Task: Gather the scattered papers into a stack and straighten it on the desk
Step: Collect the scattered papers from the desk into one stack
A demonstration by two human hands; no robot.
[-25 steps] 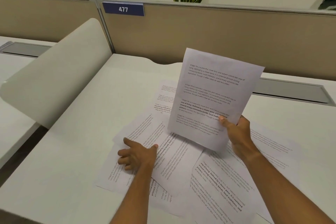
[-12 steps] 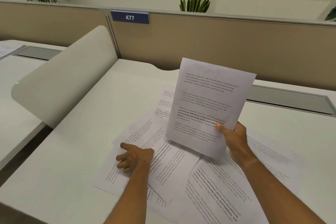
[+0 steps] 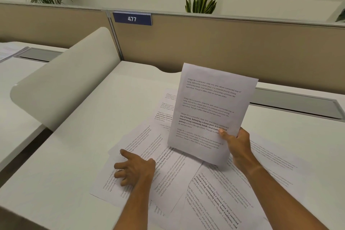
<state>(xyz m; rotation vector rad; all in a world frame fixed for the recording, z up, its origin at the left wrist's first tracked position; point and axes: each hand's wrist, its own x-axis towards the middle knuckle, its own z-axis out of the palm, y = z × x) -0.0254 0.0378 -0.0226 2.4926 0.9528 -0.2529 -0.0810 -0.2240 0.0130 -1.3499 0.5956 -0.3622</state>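
Several printed white papers point(image 3: 173, 177) lie scattered and overlapping on the white desk point(image 3: 74, 155). My right hand point(image 3: 237, 144) grips one printed sheet point(image 3: 211, 110) by its lower right edge and holds it upright above the pile, thumb on the front. My left hand point(image 3: 134, 170) rests palm down on the leftmost papers, fingers loosely curled and pointing left, holding nothing.
A curved white divider point(image 3: 63, 80) rises at the desk's left edge. A beige partition point(image 3: 224, 46) with a blue "477" sign point(image 3: 132, 18) closes the back. A grey cable tray point(image 3: 298, 104) runs along the rear right. More papers point(image 3: 9, 50) lie on the neighbouring desk.
The held sheet has shifted slightly lower and nearer the pile. My left hand stays on the left papers, its fingers now a little more spread.
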